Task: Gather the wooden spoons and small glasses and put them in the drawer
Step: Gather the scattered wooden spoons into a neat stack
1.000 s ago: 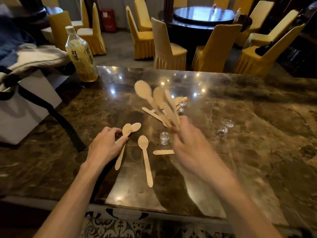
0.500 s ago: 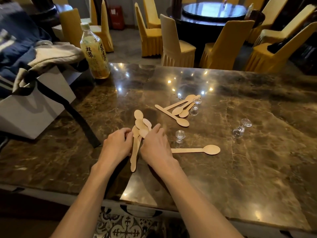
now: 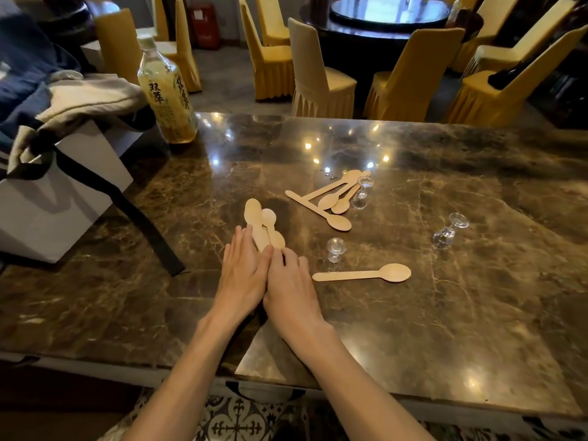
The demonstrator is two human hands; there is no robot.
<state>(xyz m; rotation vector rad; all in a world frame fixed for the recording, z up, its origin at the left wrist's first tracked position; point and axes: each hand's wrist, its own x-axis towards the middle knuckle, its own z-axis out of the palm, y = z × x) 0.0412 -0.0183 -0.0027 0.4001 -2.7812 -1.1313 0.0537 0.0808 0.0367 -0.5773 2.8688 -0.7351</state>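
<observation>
The person's left hand [image 3: 243,275] and right hand [image 3: 291,289] lie side by side, touching along their inner edges, both pressed palm-down over the handles of a small bundle of pale wooden spoons [image 3: 261,224]. The fingers are flat and nearly straight rather than curled, so the spoons are pinned against the surface, not clasped; whether any finger hooks beneath the handles cannot be told. The spoon bowls stick out beyond the fingertips, overlapping, pointing away from the person.

Just right of the right hand a small clear stemmed glass [image 3: 334,254] stands on the dark brown polished marble tabletop [image 3: 461,313], and beside it a single wooden spoon [image 3: 362,274] lies flat, bowl to the right. Farther back, a loose cluster of four wooden spoons [image 3: 331,200] lies crossed, with a second clear small glass [image 3: 362,192] standing against its right edge. A third small glass [image 3: 449,230] lies tipped on its side, well apart to the right.

At the table's far left corner stands a plastic bottle of yellowish tea [image 3: 167,93], next to a white paper gift bag with black ribbon [image 3: 54,192].
</observation>
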